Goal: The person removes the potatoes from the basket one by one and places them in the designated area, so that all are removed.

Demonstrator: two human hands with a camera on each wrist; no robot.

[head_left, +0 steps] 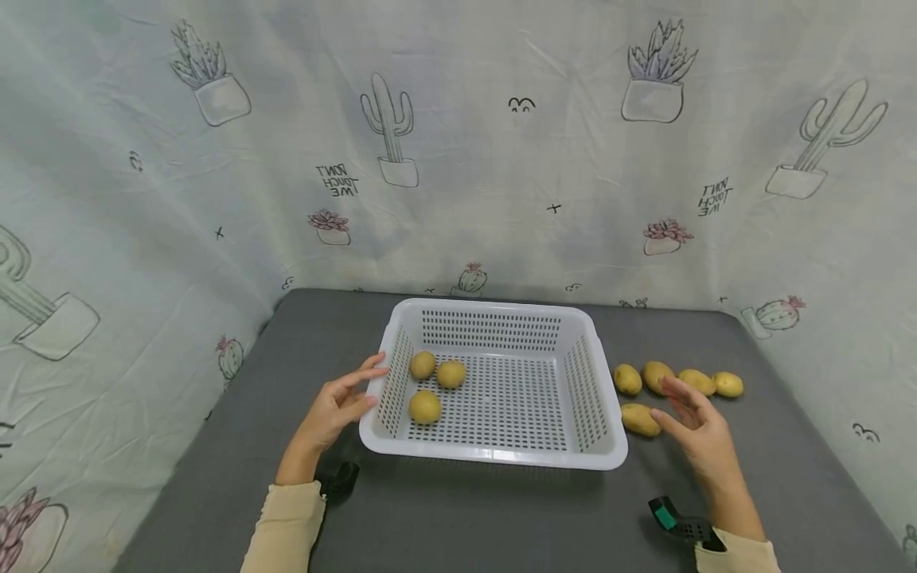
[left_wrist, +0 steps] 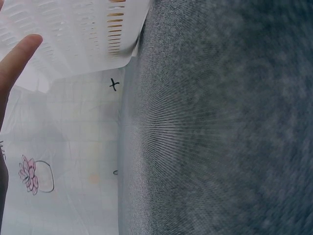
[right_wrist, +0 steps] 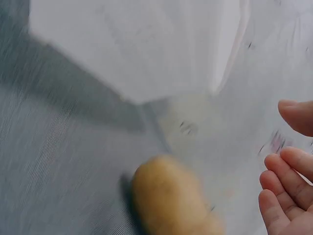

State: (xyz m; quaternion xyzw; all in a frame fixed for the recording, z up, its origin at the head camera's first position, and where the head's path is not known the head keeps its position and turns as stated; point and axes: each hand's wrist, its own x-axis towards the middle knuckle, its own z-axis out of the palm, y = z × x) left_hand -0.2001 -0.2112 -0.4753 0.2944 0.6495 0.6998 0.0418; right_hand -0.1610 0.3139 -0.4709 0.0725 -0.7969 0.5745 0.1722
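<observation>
The left hand (head_left: 331, 411), fingers spread, rests at the rim of the white basket (head_left: 494, 457). The right hand (head_left: 700, 430), fingers wide, partly hides the potatoes (head_left: 640, 420) right of the basket; its wrist view shows one blurred and cut off.

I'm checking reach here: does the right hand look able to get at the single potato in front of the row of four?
Likely yes: the right hand holds nothing and is beside that potato; nothing visible stands between them, though the basket sits close by.
</observation>
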